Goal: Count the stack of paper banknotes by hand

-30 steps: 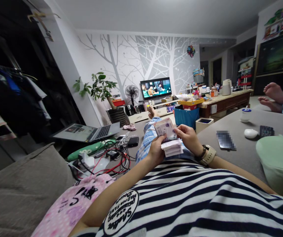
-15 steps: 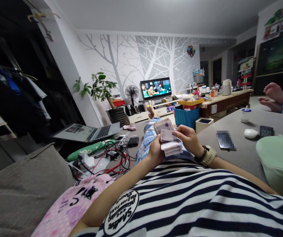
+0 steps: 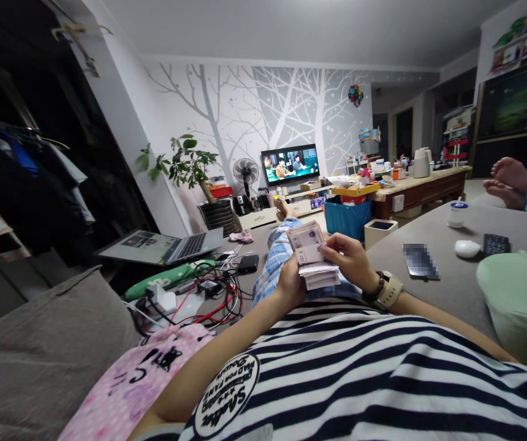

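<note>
A folded wad of pale pinkish banknotes (image 3: pixel 308 237) is above my lap, its lower ends (image 3: pixel 322 282) fanned out in layers. My left hand (image 3: pixel 290 283) grips the wad from the left side, closed around it. From the right, my right hand (image 3: pixel 352 260) pinches the edge of the top banknote (image 3: pixel 308 253) between thumb and fingers. A pale watch (image 3: pixel 391 290) and a dark bracelet circle my right wrist. Under the notes lies a leg in blue checked trousers (image 3: pixel 276 246).
Left of my legs are an open laptop (image 3: pixel 192 246), tangled cables (image 3: pixel 220 301) and a black box (image 3: pixel 247 264). On the grey sofa at right lie a phone (image 3: pixel 420 261), a white mouse (image 3: pixel 467 248), a remote (image 3: pixel 496 245), a cup (image 3: pixel 457 215) and a green neck pillow (image 3: pixel 505 294). Another person's feet (image 3: pixel 511 177) show beyond.
The top banknote has flattened down against the wad, and my right fingers have shifted slightly left over its edge. My left hand has kept its hold.
</note>
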The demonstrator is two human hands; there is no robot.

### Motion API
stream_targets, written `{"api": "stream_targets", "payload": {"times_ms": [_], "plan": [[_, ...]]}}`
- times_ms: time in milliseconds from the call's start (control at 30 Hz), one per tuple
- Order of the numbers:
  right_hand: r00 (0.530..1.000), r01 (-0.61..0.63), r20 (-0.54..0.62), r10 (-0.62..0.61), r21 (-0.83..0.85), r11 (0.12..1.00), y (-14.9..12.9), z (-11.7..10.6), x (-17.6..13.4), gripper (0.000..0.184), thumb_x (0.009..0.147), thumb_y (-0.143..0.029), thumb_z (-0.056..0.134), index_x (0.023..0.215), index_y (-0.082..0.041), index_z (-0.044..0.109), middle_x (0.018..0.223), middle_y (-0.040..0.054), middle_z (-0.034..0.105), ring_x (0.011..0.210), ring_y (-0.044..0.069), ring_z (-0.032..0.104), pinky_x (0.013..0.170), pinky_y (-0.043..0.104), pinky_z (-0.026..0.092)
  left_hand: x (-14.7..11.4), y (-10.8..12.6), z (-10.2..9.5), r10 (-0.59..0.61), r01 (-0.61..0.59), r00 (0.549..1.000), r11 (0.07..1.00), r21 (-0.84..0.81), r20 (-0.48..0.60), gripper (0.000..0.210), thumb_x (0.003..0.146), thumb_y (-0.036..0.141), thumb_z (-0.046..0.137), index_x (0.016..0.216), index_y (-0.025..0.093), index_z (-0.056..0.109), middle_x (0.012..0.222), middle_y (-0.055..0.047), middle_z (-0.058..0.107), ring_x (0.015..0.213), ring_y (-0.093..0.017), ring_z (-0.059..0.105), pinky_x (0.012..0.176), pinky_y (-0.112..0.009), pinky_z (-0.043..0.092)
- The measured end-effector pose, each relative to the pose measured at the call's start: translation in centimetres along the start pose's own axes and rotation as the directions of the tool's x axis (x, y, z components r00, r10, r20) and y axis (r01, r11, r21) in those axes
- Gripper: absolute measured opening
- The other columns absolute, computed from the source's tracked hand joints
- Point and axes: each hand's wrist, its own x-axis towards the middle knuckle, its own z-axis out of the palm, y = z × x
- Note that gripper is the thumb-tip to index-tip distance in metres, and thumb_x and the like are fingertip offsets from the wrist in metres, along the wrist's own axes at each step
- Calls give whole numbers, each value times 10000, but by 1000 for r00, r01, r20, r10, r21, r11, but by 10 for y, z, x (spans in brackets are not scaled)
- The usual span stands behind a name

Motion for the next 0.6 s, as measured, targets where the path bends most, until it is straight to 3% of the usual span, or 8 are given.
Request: {"api": "stream_targets", "payload": {"times_ms": [600], "plan": [[1000, 1, 31, 2, -92, 996, 0, -1, -1, 281, 818, -413, 570, 665, -184, 515, 600, -27, 438, 569, 110, 367, 543, 242, 327, -7, 4, 9, -69, 69, 997, 998, 13, -21, 255, 771, 289, 529, 933, 149, 667, 803, -63, 712, 845, -252, 658, 765, -354, 506]]}}
